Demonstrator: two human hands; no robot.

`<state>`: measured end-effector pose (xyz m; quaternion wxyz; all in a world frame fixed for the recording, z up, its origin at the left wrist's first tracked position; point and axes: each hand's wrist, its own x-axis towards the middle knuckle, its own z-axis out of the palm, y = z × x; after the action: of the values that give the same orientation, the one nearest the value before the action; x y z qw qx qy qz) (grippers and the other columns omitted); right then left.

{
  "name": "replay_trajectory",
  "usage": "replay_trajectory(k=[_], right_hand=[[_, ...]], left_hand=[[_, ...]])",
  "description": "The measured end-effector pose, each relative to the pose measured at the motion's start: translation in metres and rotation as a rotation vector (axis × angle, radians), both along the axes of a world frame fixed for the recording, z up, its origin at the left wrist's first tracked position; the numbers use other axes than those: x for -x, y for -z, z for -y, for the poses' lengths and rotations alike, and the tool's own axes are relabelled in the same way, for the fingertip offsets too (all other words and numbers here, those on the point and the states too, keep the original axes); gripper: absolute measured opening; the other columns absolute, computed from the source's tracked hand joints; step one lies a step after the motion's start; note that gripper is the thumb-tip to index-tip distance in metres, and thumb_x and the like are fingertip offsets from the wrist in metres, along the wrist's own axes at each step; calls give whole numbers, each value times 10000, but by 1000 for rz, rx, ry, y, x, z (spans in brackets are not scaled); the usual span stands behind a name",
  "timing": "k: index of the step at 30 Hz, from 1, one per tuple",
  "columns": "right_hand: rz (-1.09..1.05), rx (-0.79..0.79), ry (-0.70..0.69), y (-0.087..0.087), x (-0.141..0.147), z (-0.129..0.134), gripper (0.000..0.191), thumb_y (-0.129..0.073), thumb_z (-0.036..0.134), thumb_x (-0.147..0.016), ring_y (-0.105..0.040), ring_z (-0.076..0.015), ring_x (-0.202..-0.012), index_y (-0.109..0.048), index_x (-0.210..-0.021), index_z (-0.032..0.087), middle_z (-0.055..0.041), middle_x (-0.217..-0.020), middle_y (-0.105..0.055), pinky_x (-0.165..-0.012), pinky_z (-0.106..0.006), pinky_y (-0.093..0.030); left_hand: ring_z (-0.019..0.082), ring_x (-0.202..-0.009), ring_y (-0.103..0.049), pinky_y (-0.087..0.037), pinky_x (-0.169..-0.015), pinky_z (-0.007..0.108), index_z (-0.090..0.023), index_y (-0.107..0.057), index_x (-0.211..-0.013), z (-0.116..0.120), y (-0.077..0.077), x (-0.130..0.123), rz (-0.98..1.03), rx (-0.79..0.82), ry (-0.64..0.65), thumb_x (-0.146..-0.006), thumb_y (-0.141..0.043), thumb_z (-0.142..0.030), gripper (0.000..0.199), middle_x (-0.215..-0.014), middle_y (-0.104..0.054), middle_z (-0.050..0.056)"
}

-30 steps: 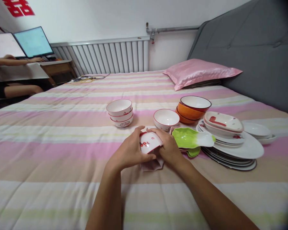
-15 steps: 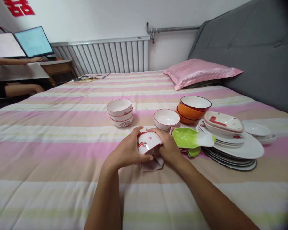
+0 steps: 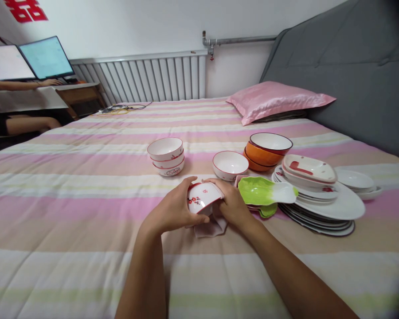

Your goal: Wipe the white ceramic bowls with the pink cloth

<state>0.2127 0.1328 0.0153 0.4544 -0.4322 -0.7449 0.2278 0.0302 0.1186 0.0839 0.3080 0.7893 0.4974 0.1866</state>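
A white bowl [image 3: 204,197] with red flowers and a red rim is tilted on its side between my hands. My left hand [image 3: 173,206] grips its left edge, thumb underneath and fingers over the top. My right hand [image 3: 232,201] is closed round a pale pink cloth [image 3: 213,227] pressed to the bowl's right side; the cloth hangs below the bowl and the fingertips are partly hidden. Just beyond stands a matching bowl [image 3: 231,164], upright. To the left is a stack of three similar bowls [image 3: 166,155].
Orange bowls [image 3: 264,155], green leaf-shaped dishes [image 3: 257,191] and stacked plates [image 3: 346,208] crowd the right side. A pink pillow [image 3: 279,99] lies by the grey headboard [image 3: 346,66]. Cables [image 3: 126,107] rest at the bed's far edge. Another person's hand [image 3: 51,82] is at a desk.
The bowl has turned slightly and shifted a little left with my left hand. My right hand stays almost in place with the cloth.
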Motion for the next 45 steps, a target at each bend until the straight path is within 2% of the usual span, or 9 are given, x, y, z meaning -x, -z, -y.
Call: replay_trajectory(k=[15, 26, 45], right_hand=[[-15, 31, 19, 1, -1, 0, 512, -437, 27, -675, -603, -224, -1067, -597, -1126, 210, -53, -1140, -668, -916, -365, -450], [-19, 36, 16, 0, 0, 0, 519, -428, 18, -659, -606, -227, -1052, -600, -1110, 210, -56, -1117, -673, -903, -364, -454], [-31, 26, 11, 0, -1, 0, 546, -425, 9, -643, -609, -222, -1047, -603, -1116, 218, -50, -1118, -673, -892, -351, -460]], left_hand=[[323, -1230, -456, -405, -1016, 485, -198, -409, -1317, -2, 2, 0, -13, 20, 15, -590, -738, -443, 834, -1371, -456, 126], [335, -1240, -447, -393, -1017, 512, -225, -380, -1345, -3, 6, 2, 28, 35, 73, -567, -774, -404, 890, -1371, -455, 123], [326, -1228, -456, -399, -1011, 501, -223, -379, -1339, -3, 5, 2, -6, 32, 61, -584, -764, -403, 867, -1358, -463, 121]])
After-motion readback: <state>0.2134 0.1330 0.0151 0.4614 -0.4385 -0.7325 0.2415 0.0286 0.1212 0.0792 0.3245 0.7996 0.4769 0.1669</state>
